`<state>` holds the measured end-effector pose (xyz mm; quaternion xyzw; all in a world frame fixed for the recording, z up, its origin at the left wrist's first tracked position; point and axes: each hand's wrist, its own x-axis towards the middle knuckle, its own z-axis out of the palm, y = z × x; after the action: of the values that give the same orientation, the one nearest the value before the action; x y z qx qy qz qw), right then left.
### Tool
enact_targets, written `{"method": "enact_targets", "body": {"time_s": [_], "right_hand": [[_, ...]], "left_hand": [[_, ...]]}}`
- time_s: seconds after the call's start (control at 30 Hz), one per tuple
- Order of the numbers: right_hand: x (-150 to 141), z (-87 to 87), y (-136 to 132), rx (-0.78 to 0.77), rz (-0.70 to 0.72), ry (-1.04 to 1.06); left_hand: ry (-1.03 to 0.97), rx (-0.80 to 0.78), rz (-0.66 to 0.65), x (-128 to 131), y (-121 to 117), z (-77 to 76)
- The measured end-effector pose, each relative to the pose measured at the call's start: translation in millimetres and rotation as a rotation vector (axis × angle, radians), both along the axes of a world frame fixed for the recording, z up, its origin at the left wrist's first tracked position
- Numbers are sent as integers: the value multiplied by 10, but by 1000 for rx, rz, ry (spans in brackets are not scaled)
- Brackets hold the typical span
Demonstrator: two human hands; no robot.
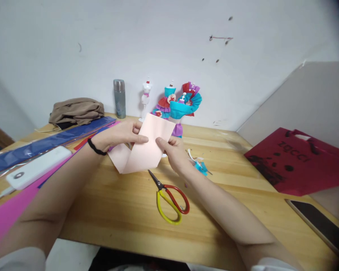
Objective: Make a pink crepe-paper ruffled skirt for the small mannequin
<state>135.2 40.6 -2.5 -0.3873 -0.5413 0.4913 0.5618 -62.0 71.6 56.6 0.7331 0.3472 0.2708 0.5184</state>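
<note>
I count one strip of pink paper, one pair of scissors, one flask, one red bag. Left hand and right hand each have a narrow grip, pinching the paper above the table. The scissors lie nearer the person, clear of both; the paper partly hides a dressed mannequin behind.
</note>
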Motion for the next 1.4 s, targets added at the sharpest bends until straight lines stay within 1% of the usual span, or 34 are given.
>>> {"method": "enact_targets", "body": {"time_s": [0.13,0.27,0.33,0.47,0.53,0.7,0.83,0.97,1.2,1.4], "right_hand": [[-30,-74,29,-42,19,23],[-91,-174,42,-89,33,57],[-125,-216,40,-103,16,89],[-168,-285,30,-129,-57,143],[-179,-324,25,-156,-69,149],[-199,-406,25,-203,-59,123],[-157,-380,23,-202,-55,106],[-9,-369,-19,-195,-75,91],[286,-490,-55,-201,-178,43],[381,-441,25,-101,-205,-51]], "left_hand": [[-32,-64,8,-17,62,-108],[1,-171,-43,-69,167,-227],[14,-211,-60,-69,216,-291],[-2,-279,-42,-32,273,-399],[-9,-323,-52,-34,283,-420],[11,-395,-118,-115,303,-408],[-43,-434,-75,-122,342,-462],[-86,-464,-66,14,361,-612],[-198,-482,-66,387,272,-919],[-324,-466,-16,495,242,-1048]]}}
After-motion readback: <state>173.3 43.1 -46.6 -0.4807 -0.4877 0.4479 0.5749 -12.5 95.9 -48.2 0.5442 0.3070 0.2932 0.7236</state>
